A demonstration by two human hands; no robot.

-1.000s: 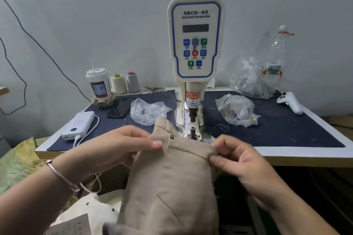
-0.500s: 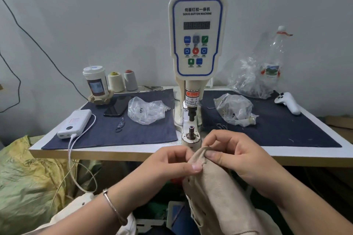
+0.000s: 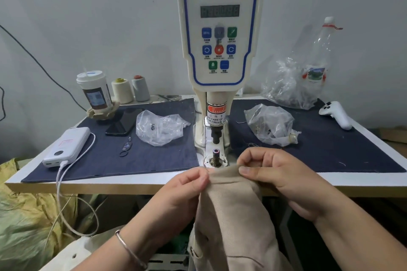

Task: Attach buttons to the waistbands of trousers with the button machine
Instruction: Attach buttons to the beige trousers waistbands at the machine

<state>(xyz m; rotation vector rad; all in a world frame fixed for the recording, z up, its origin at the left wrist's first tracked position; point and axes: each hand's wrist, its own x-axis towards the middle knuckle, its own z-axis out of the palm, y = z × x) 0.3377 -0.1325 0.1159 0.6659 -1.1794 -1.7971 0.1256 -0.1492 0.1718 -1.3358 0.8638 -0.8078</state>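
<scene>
Beige trousers (image 3: 231,215) hang down in front of the table's front edge. My left hand (image 3: 182,191) pinches the top edge of the cloth on its left. My right hand (image 3: 271,174) pinches the same edge on its right. The stretch of cloth between my hands lies just in front of the lower die post (image 3: 215,155) of the white servo button machine (image 3: 220,28). The upper punch (image 3: 215,136) stands above the post with a gap between them. No button shows on the held edge.
Two clear bags of small parts (image 3: 160,127) (image 3: 273,125) lie on dark mats either side of the machine. A power bank (image 3: 67,146) with cable, a phone (image 3: 124,121), a cup (image 3: 94,92), thread cones (image 3: 122,90), a white controller (image 3: 337,114) and a bottle (image 3: 319,57) are also there.
The trousers were pulled off the die and lowered below the table edge. Both hands regripped a different part of the cloth edge and now lift it toward the die post.
</scene>
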